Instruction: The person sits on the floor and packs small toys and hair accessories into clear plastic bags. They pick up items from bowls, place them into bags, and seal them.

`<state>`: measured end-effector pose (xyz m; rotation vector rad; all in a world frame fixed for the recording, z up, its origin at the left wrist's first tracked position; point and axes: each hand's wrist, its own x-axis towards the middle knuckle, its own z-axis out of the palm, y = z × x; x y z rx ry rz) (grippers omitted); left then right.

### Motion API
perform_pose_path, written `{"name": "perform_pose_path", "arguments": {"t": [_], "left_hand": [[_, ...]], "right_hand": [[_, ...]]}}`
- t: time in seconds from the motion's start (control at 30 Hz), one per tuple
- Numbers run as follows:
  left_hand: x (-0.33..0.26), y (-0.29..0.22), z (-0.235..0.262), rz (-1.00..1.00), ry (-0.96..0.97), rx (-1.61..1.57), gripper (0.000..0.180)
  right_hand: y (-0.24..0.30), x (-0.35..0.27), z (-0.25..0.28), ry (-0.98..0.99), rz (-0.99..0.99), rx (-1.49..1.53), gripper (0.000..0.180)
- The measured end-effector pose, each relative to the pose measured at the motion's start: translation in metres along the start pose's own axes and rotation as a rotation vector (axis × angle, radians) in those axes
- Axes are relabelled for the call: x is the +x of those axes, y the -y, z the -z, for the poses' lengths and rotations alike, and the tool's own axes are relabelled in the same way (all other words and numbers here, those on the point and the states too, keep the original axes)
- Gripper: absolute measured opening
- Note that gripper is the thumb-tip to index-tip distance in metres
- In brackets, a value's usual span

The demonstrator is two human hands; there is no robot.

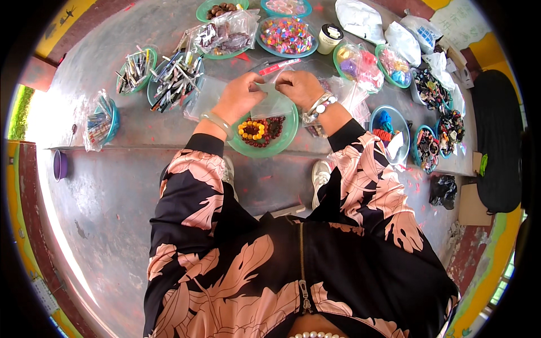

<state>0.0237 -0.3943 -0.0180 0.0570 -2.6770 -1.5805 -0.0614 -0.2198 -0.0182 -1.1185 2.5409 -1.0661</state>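
Note:
Between my two hands hangs a small clear plastic bag (274, 106), above a green plate (265, 152). My left hand (241, 94) pinches the bag's left upper side, thumb and fingers together. The fingers of my right hand (300, 89) are curled closed at the right upper corner. On the plate lie a yellow bead bracelet (244, 134) and dark red bead bracelets (276, 129), partly behind the bag. Just beyond my hands is a red and white strip-shaped packet (279, 66). More clear bags (202, 97) lie left of my left wrist.
Bowls of pens (176, 81) stand at the left. Farther back are a plate of colourful small pieces (286, 37), bagged dark items (225, 35) and a lidded cup (329, 38). Baskets of hair ties (431, 90) and white bags (360, 21) fill the right. A ledge edge crosses before my feet.

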Motion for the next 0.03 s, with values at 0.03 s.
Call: {"name": "perform_pose_path", "arguments": {"t": [0.03], "left_hand": [[0.0049,0.0117,-0.0012,-0.023,0.029,0.108,0.031]], "right_hand": [[0.0015,0.0005,0.0017,0.015,-0.022,0.031,0.018]]}}
